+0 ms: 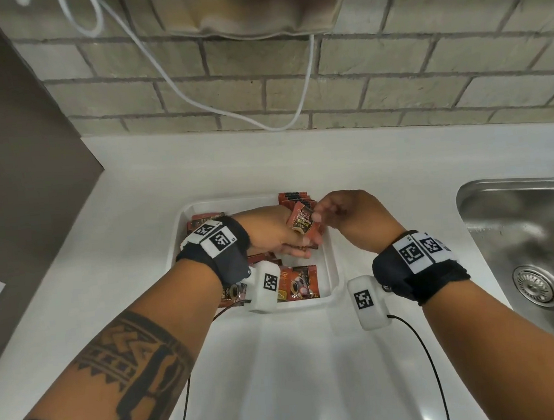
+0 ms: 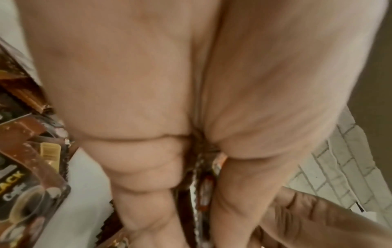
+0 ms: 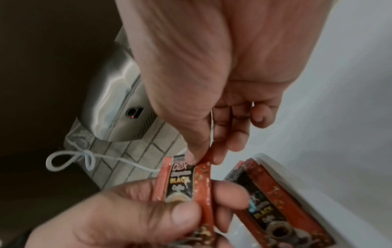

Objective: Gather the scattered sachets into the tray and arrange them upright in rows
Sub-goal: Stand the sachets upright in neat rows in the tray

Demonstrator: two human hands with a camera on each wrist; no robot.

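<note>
— What's nearest you at the counter?

— My two forearms, reaching in over the white tray (image 1: 332,265). Loose sachets (image 1: 295,283) lie flat in its near end, under my left wrist.

— And your hands?

— Both meet over the tray's middle. My left hand (image 1: 271,232) grips a small bundle of sachets, thumb curled over the front one. My right hand (image 1: 346,213) pinches the top edge of that front sachet (image 1: 303,222) between thumb and forefinger; the wrist view shows its label reading "BLACK" (image 3: 180,180).

— Anything arranged yet?

— A row of sachets (image 1: 296,197) stands on edge at the tray's far right corner, just beyond my fingers. More sachets (image 1: 202,219) sit at the far left end; whether upright or leaning, I cannot tell.

— Beyond the tray?

— White counter (image 1: 198,169), a steel sink (image 1: 532,237) to my right, then a brick-tiled wall (image 1: 391,76) with a white cord (image 1: 191,93) hanging across it.
</note>
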